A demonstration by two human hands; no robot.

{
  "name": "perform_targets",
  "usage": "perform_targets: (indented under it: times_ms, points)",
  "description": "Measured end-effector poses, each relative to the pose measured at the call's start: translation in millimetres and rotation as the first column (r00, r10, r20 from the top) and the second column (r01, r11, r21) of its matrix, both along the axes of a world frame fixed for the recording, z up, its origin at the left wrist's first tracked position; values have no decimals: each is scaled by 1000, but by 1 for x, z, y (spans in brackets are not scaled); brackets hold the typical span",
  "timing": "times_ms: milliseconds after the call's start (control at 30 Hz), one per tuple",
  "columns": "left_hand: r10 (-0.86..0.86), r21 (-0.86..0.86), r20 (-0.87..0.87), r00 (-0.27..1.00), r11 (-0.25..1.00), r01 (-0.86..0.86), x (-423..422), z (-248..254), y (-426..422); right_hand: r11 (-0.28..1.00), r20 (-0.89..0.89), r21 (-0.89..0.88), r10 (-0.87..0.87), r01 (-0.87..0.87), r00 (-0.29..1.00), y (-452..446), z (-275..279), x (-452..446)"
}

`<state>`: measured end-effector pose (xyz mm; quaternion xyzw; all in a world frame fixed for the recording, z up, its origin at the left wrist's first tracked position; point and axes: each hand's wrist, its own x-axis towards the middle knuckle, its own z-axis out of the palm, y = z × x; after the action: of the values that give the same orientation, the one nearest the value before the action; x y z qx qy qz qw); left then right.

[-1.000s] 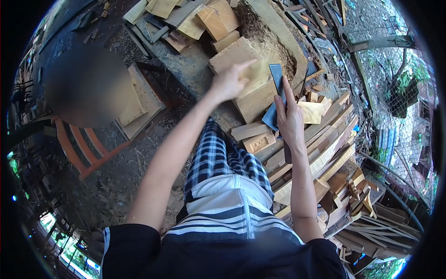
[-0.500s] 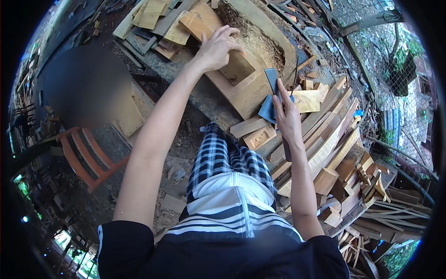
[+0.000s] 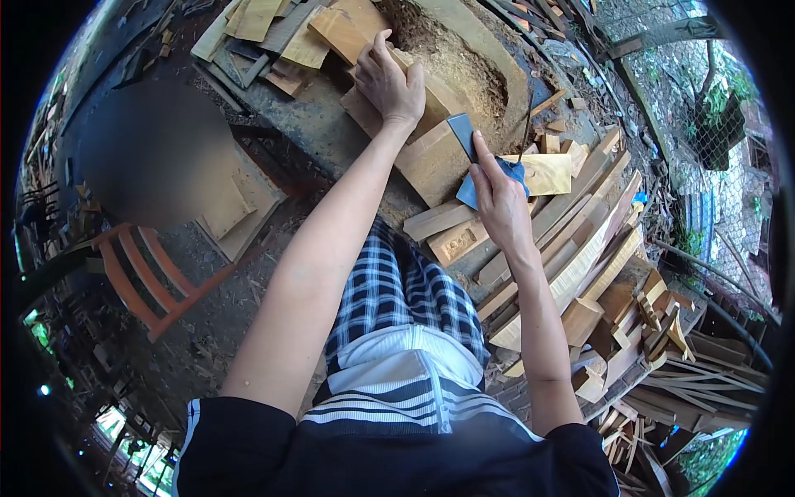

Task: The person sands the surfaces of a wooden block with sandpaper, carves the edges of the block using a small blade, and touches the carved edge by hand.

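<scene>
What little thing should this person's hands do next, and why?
I'd probably ease the flat dark tool in the right hand a little toward the wooden piece on the large block: the tool's tip is already close to that piece, and the left hand is at the piece, where it could perhaps steady it.

"What's the flat blade (image 3: pixel 461 137) made of?"
"Metal by its look, smooth, with a faint sheen."
"And the big block (image 3: pixel 432 163)?"
"Wood, matt and dusty on its face. The pale board (image 3: pixel 550 175) is smoother wood, slightly glossy."
"The trousers (image 3: pixel 385 277)?"
"Soft cloth, matt."
"And the sawdust (image 3: pixel 474 62)?"
"Loose, rough and matt. The blue piece (image 3: pixel 469 192) could be cloth or plastic; I can't tell."
</scene>
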<state>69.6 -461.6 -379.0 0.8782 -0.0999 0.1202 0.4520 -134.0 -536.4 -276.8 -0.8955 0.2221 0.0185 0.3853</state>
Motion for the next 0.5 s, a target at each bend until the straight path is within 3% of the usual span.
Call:
perform_targets:
  times_ms: [300,500]
  points:
    - [20,-85,122,992,996,-10,-1,-4,0,972,-22,-174,159,-160,987,-20,-8,11]
    - [13,-105,149,989,994,3,3,-8,2,966,-7,-182,187,-185,982,-23,-11,20]
